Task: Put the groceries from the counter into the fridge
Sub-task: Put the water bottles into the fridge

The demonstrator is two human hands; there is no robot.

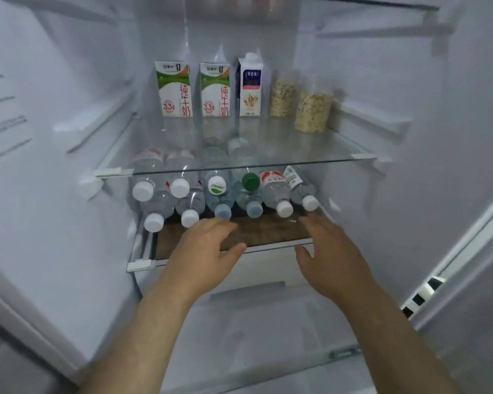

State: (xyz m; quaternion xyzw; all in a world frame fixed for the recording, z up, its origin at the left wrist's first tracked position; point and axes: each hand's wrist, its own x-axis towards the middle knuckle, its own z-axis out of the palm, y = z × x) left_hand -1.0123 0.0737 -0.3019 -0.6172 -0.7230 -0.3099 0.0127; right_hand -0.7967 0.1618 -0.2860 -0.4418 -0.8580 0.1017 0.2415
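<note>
Inside the open fridge, several plastic water bottles lie stacked on their sides on the lower shelf, caps toward me. My left hand and my right hand reach in just in front of the bottles, fingers straight and relaxed, holding nothing. The left fingertips come close to a blue-capped bottle. On the glass shelf above stand two green-and-white milk cartons, a blue-and-white carton and two jars of oats.
White fridge walls close in on both sides, with shelf rails on them. A drawer sits below the lower shelf. The door's edge shows at the right.
</note>
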